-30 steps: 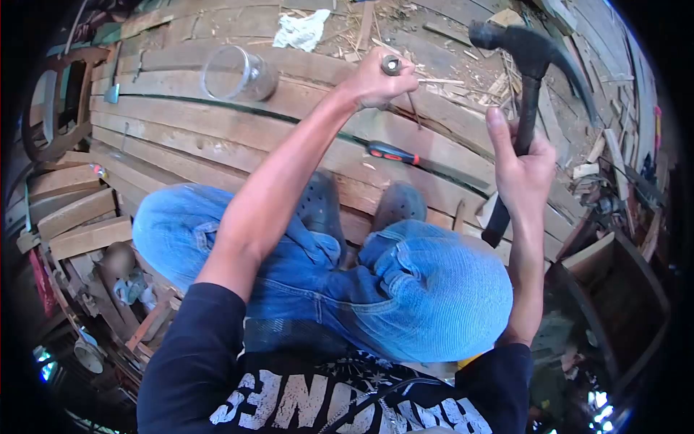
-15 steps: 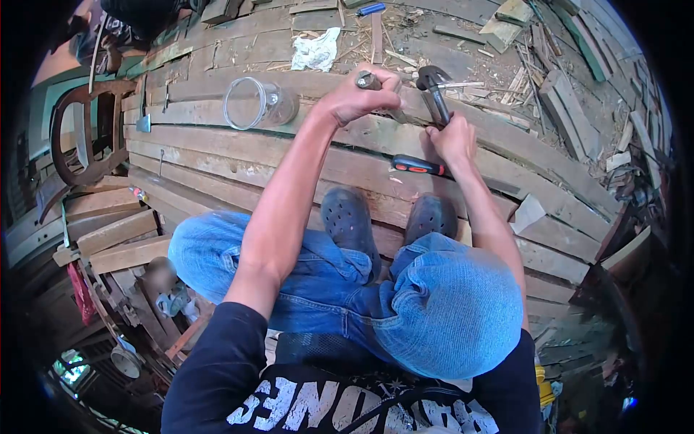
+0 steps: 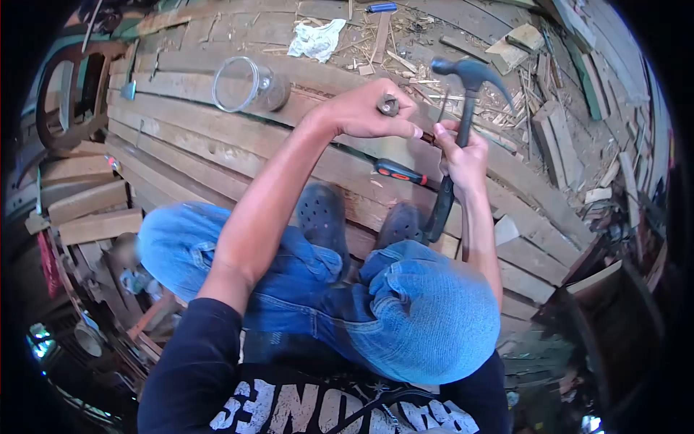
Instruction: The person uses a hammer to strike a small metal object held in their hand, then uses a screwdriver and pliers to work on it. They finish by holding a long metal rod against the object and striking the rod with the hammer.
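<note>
My left hand (image 3: 370, 110) is closed around a tool with a round-ended handle (image 3: 388, 105); the rest of it is mostly hidden by my fingers. My right hand (image 3: 464, 153) grips a claw hammer (image 3: 468, 108) partway along its shaft, head away from me and claw pointing right. The hammer's grip hangs down toward my right shoe. The fingertips of both hands are close together, with a thin dark brown piece between them that I cannot make out. Below them, a tool with a black and orange handle (image 3: 400, 172) lies on the wooden planks (image 3: 354, 170).
A clear jar (image 3: 251, 84) lies to the left, with a crumpled white cloth (image 3: 316, 39) beyond it. Wood chips and offcuts (image 3: 557, 145) litter the right side. A blue cylinder (image 3: 381, 7) lies at the far edge. A curved wooden frame (image 3: 54, 101) stands at left.
My right hand has brought the hammer up and turned it, so its head and claw now show side-on. My hands have come closer together, and the view has shifted slightly.
</note>
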Action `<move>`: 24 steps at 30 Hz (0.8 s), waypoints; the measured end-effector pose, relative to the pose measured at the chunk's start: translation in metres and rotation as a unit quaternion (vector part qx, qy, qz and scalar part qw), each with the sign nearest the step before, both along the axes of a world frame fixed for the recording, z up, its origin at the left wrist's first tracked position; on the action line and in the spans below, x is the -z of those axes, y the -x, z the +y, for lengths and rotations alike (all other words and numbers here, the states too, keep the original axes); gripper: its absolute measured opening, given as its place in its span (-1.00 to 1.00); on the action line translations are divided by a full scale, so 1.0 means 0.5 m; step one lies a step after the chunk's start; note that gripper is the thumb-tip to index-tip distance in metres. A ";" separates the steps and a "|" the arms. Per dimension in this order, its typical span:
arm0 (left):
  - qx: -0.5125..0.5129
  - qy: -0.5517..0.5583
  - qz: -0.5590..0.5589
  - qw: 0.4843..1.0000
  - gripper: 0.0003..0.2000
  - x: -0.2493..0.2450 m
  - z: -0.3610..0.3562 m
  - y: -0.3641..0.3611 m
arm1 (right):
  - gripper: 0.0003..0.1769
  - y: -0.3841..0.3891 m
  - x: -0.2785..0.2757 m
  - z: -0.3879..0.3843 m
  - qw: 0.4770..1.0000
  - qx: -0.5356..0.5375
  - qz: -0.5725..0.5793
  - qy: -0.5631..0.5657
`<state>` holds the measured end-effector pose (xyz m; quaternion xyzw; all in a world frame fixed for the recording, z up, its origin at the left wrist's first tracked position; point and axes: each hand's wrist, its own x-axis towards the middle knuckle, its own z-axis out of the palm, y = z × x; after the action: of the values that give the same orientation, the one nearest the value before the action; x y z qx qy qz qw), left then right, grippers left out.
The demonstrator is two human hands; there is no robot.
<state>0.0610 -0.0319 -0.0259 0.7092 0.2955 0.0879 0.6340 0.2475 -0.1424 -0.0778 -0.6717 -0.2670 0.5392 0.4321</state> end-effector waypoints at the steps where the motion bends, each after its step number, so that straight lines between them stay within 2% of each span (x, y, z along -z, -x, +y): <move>1: 0.017 -0.023 -0.028 0.999 -0.55 0.005 -0.004 -0.003 | -0.86 -0.003 -0.050 0.005 0.996 0.017 0.082 -0.013; 3: 0.009 -0.024 -0.046 0.999 -0.57 0.014 -0.007 -0.010 | -0.82 -0.005 -0.101 0.011 0.986 0.014 0.113 -0.123; 6: 0.011 -0.031 -0.073 0.997 -0.61 0.013 -0.007 -0.014 | -0.82 -0.001 -0.167 0.029 0.973 -0.023 0.141 -0.180; 8: 0.052 -0.028 0.022 0.998 -0.85 -0.001 -0.001 -0.013 | -0.81 0.010 -0.187 0.039 0.959 -0.056 0.180 -0.214; 9: 0.047 -0.029 0.018 0.998 -0.85 0.010 -0.005 -0.014 | -0.81 0.021 -0.189 0.043 0.959 -0.061 0.177 -0.213; 10: 0.027 -0.011 0.023 0.999 -0.87 0.025 -0.012 -0.016 | -0.82 0.036 -0.186 0.049 0.963 -0.077 0.113 -0.231; 11: 0.007 0.007 0.029 1.000 -0.71 0.039 -0.015 -0.018 | -0.83 0.047 -0.182 0.055 0.963 -0.092 0.049 -0.250; 12: 0.002 0.005 0.027 1.000 -0.71 0.024 -0.016 -0.018 | -0.83 0.055 -0.174 0.057 0.966 -0.092 0.038 -0.239; 14: 0.011 0.005 -0.003 1.000 -0.43 -0.004 -0.020 -0.012 | -0.83 0.069 -0.162 0.059 0.967 -0.098 0.040 -0.233; 17: -0.015 0.018 0.023 0.999 -0.45 0.027 -0.023 -0.003 | -0.83 0.091 -0.158 0.062 0.965 -0.077 0.062 -0.241; 18: -0.022 0.062 -0.002 0.998 -0.41 0.022 -0.023 0.003 | -0.83 0.089 -0.156 0.066 0.963 -0.087 0.041 -0.253; 22: -0.039 0.032 -0.047 0.998 -0.40 0.015 -0.031 -0.002 | -0.84 0.076 -0.155 0.079 0.955 -0.129 0.015 -0.267; 24: -0.026 0.049 0.007 0.998 -0.40 0.023 -0.024 0.001 | -0.85 0.081 -0.154 0.077 0.951 -0.141 0.017 -0.273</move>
<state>0.0603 -0.0438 -0.0372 0.6696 0.3227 0.0846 0.6636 0.2073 -0.1039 -0.0008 -0.4745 -0.4888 0.5124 0.5228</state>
